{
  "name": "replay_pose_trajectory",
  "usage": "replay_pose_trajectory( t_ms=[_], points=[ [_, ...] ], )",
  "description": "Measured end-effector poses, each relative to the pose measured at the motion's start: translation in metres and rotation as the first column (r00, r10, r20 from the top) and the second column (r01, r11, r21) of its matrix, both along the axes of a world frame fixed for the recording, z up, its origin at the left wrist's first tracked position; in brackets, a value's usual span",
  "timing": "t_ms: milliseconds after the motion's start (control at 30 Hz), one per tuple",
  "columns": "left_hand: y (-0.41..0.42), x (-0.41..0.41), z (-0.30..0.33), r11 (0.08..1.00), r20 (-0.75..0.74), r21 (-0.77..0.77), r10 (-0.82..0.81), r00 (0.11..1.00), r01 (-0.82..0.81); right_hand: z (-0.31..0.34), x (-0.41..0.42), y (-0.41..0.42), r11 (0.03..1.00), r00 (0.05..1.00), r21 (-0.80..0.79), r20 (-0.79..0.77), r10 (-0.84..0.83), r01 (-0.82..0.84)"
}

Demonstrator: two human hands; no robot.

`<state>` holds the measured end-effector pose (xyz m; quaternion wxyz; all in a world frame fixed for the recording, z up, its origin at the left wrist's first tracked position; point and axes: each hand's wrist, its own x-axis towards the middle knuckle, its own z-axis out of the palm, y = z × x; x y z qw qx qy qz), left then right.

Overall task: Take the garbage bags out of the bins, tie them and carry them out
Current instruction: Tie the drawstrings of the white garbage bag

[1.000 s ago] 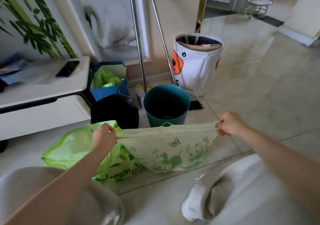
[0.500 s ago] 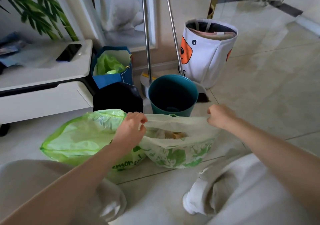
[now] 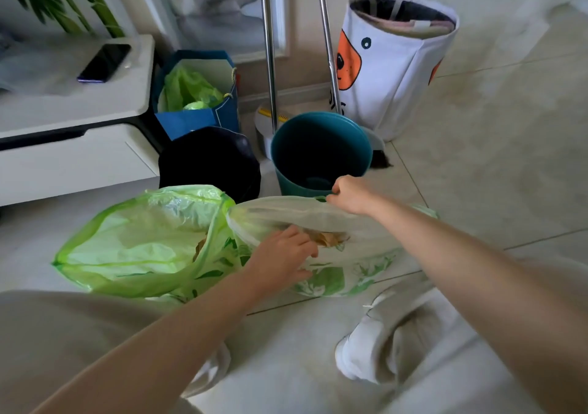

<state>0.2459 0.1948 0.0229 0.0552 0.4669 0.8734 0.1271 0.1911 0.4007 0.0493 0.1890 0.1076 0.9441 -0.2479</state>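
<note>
Two hands work the pale garbage bag (image 3: 334, 273): right hand (image 3: 351, 194) pinches its rim; left hand (image 3: 281, 259), having released the rim, spreads across its mouth before tying.

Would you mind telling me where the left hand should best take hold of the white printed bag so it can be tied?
Probably at the near rim of the white printed bag, coming from above on the person's side. The right hand already pinches the far rim, and the mouth gapes between them. The left hand sits at that near edge, so pinching the hem opposite the right hand gives two ends to knot.
</note>
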Motion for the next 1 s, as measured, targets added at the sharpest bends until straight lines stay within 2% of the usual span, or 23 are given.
replay_pose_trajectory(
  t_ms=[200,367,533,733,867,1000],
  points=[
    [0.004,0.000,0.000,0.995,0.075,0.089,0.038,0.996,-0.045,-0.003,-0.001,-0.011,0.996,1.000,-0.082,-0.025,0.016,-0.018],
    [0.004,0.006,0.009,0.988,0.247,0.090,0.101,0.964,-0.126,-0.002,0.008,-0.010,0.991,0.998,-0.124,0.039,0.056,-0.051],
    [0.001,0.011,0.014,0.991,0.245,0.088,0.073,0.967,-0.098,-0.002,0.017,-0.008,0.990,0.986,-0.095,0.121,0.117,-0.106],
    [0.000,0.013,0.022,0.989,0.235,0.122,0.055,0.970,-0.086,0.005,0.022,-0.009,0.986,0.992,-0.117,-0.004,0.122,-0.122],
    [0.001,0.014,0.034,0.952,0.366,0.204,0.140,0.920,-0.226,0.012,0.020,-0.004,0.987,0.990,-0.143,-0.130,0.054,-0.073],
    [0.002,0.014,0.047,0.908,0.511,0.175,0.245,0.824,-0.380,0.024,0.019,-0.001,0.979,0.967,-0.201,-0.255,-0.021,-0.032]
  ],
)
